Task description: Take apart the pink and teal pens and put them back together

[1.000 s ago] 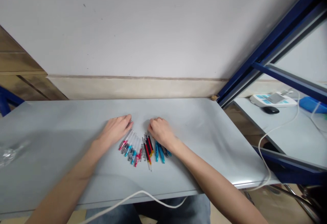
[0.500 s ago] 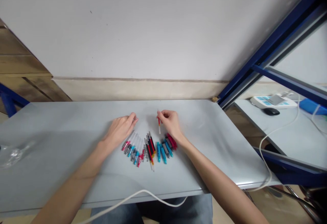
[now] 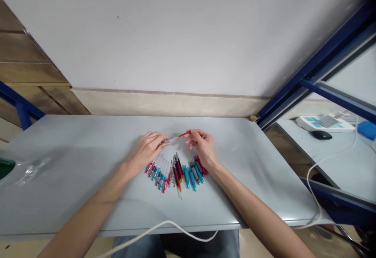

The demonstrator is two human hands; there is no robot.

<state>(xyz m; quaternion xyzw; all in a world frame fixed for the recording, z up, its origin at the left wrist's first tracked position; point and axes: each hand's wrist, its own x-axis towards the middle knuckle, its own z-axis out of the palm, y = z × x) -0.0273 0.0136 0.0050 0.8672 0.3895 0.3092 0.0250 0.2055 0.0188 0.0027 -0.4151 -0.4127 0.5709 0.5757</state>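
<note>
Between the thumb and fingers of my right hand is a pen refill with red ink, its clear end pointing left. My left hand is closed in a pinch at that clear end; what its fingertips hold is too small to make out. Below my left hand, clear pen barrels with pink, grey and blue ends lie in a fan. Beside them are small springs and a bunch of red and black refills. Several blue, grey and pink pen parts lie below my right hand.
A clear plastic bag lies on the grey table at the left. A white cable loops across the front edge. Through a blue frame on the right, a second table holds a black mouse and a white device.
My right hand has turned the refill from upright to slanting, its clear end now toward my left hand. My left fingers have come up to that end. The view has shifted slightly.
</note>
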